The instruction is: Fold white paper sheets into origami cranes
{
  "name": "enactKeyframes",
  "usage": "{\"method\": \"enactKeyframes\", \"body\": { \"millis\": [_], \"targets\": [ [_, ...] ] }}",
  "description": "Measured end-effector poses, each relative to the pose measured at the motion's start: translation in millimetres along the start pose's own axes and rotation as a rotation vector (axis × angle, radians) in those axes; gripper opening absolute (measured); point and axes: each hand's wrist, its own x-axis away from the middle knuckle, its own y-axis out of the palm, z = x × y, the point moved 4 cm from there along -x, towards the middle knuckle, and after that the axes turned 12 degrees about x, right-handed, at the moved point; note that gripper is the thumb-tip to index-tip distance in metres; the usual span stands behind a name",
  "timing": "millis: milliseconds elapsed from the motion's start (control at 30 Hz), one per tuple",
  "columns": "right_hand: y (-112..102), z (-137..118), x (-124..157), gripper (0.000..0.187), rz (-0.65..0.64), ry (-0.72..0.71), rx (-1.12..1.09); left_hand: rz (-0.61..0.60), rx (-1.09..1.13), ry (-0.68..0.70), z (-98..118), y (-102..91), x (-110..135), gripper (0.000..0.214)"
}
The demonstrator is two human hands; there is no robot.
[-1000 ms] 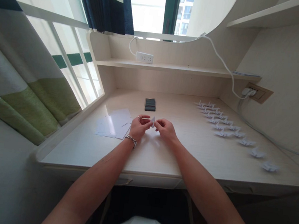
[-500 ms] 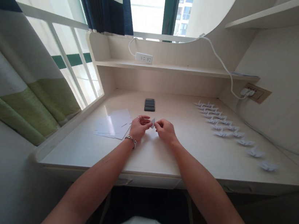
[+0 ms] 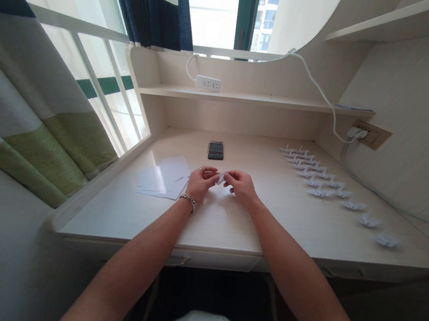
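Pinched between the fingertips of the left hand (image 3: pixel 199 183) and the right hand (image 3: pixel 241 187), a small folded white paper (image 3: pixel 220 179) is held over the middle of a pale desk (image 3: pixel 216 232). Just beyond the hands lies a dark, flat object (image 3: pixel 216 151); loose white sheets (image 3: pixel 162 177) overlap at left, near a silver bracelet (image 3: pixel 193 204), while folded paper figures (image 3: pixel 321 193) line the right side from far to near.
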Motion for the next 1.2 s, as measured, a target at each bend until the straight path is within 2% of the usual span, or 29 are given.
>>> {"method": "enactKeyframes", "body": {
  "millis": [267,633,1200],
  "targets": [
    [3.6,-2.5,4.7,0.026,-0.076,0.040,-0.075,-0.007,-0.042,0.014,-1.2,-0.4,1.4,0.044],
    [4.9,2.2,0.1,0.018,-0.035,0.007,-0.016,0.014,-0.259,0.077,4.0,-2.1,2.1,0.026],
    [4.2,-0.4,1.8,0.015,-0.030,-0.026,0.066,-0.076,-0.110,-0.024,-3.3,4.5,2.2,0.049]
  ]
}}
